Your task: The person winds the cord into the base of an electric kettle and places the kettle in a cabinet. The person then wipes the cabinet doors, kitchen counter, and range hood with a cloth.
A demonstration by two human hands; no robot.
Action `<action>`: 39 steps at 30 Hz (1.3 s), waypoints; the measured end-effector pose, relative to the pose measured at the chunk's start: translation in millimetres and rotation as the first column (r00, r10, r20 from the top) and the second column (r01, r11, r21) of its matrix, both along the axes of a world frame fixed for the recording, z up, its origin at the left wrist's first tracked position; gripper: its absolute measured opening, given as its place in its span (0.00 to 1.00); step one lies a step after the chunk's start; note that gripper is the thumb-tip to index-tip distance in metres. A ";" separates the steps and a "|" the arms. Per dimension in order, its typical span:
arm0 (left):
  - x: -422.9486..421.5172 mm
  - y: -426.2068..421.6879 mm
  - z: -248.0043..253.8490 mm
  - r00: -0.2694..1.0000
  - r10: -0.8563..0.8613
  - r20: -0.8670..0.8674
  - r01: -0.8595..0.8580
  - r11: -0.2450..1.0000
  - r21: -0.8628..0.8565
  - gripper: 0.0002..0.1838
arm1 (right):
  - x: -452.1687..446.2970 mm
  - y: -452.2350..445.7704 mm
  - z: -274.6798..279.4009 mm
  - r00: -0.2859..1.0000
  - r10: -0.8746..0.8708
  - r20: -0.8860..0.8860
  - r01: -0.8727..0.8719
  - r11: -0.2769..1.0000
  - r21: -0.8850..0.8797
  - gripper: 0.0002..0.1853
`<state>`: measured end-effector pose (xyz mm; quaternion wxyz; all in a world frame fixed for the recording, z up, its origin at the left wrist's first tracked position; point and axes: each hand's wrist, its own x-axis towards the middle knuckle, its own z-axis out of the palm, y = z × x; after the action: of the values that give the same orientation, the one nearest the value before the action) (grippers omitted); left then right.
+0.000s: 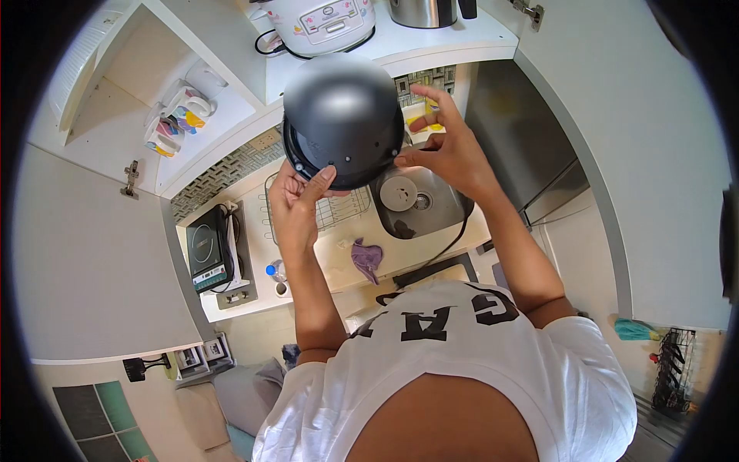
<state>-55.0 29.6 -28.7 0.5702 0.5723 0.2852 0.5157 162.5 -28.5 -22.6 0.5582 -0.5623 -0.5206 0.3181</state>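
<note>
Vessel: dark, rounded and glossy (342, 115), held up in front of the shelf (469, 42), above the wire rack (346, 209) and sink (443, 206).
Left grip: your left hand (296, 208) pinches the vessel's lower rim, thumb on the near side.
Right grip: your right hand (456, 150) is spread, thumb tip at the rim's right side.
Shelf: a white rice cooker (327, 23) beside a metal container (423, 11).
Desk: a purple cloth (367, 259) lies near the sink.

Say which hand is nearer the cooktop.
Left. The left hand holds the black vessel by its rim, raised to the right of the cooktop; the right hand is farther right, at the vessel's other side, toward the sink.
</note>
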 end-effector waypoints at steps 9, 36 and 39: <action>5.8 3.2 4.4 0.991 0.036 0.125 -0.029 0.998 -0.060 0.18 | -10.5 16.5 -16.3 0.873 0.333 -0.357 -0.332 0.941 0.067 0.39; 6.1 17.8 -5.8 0.957 0.252 0.144 -0.254 0.967 -0.004 0.21 | -0.3 3.8 -28.7 0.939 0.271 -0.213 -0.306 0.940 -0.149 0.20; 5.1 8.5 11.2 0.965 0.239 0.111 -0.245 0.968 0.048 0.27 | 0.8 13.2 -33.7 0.961 0.222 -0.163 -0.211 0.974 0.079 0.09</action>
<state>-49.9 38.2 -17.4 0.4991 0.5227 0.3068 0.6193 163.2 -15.3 -56.3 0.5795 -0.4553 -0.5388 0.4080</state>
